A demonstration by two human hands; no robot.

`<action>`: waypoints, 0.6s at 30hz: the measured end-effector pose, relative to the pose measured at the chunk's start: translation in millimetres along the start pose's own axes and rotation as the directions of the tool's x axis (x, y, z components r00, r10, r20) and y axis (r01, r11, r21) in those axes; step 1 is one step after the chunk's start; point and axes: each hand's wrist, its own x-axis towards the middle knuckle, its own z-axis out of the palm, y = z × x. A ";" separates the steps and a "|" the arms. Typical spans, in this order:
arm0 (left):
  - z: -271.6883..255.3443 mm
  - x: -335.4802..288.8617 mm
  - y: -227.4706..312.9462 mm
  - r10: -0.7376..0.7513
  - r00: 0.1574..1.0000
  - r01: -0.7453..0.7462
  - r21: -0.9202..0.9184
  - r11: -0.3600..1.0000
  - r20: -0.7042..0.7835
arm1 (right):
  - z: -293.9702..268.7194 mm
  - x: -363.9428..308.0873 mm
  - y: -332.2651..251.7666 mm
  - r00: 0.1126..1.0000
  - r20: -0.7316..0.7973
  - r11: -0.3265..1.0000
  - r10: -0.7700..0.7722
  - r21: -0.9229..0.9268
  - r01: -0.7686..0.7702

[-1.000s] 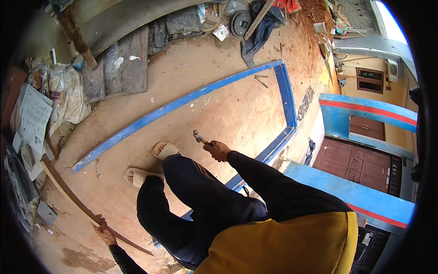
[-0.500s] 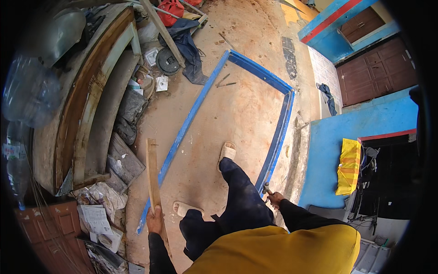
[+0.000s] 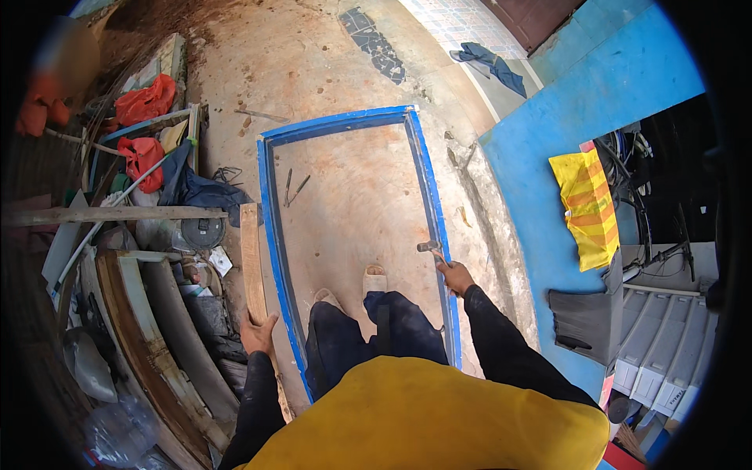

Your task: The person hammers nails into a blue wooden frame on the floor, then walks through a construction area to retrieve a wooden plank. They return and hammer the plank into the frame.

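My left hand (image 3: 257, 333) is closed round a long wooden plank (image 3: 252, 266), which stands beside the left side of a blue frame. In my right hand (image 3: 456, 277) is a hammer (image 3: 430, 247), its head pointing away from me, over the frame's right side. The blue rectangular frame (image 3: 345, 122) lies on the ground around my feet, its near end hidden by my body. Inside it, toward the far left corner, lie a pair of thin dark-handled tools (image 3: 293, 188), whose kind I cannot make out.
At the left is a heap of scrap with red plastic bags (image 3: 143, 160), dark cloth (image 3: 188, 184), a wooden beam (image 3: 117, 215) and a weathered wooden cabinet (image 3: 145, 329). A blue wall (image 3: 580, 125) with a yellow striped sheet (image 3: 586, 205) stands on the right. A broken concrete edge (image 3: 493, 243) runs alongside the frame.
My view has swung round to the right, and I now stand with both feet inside the frame. The plank and hammer have stayed in my hands.
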 end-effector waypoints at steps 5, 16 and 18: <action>34.6 159.9 111.1 0.204 0.956 -0.217 0.037 0.976 0.208 | 13.3 59.1 -73.5 0.997 -0.058 0.985 0.044 0.168 -0.034; 220.2 472.8 255.1 0.292 0.665 -0.536 0.166 0.828 0.688 | 24.7 284.7 -216.8 0.972 0.015 0.968 0.235 0.080 -0.236; 275.0 511.9 274.4 0.346 0.603 -0.606 0.132 0.784 0.719 | 31.9 335.6 -234.4 0.974 -0.002 0.974 0.225 0.030 -0.225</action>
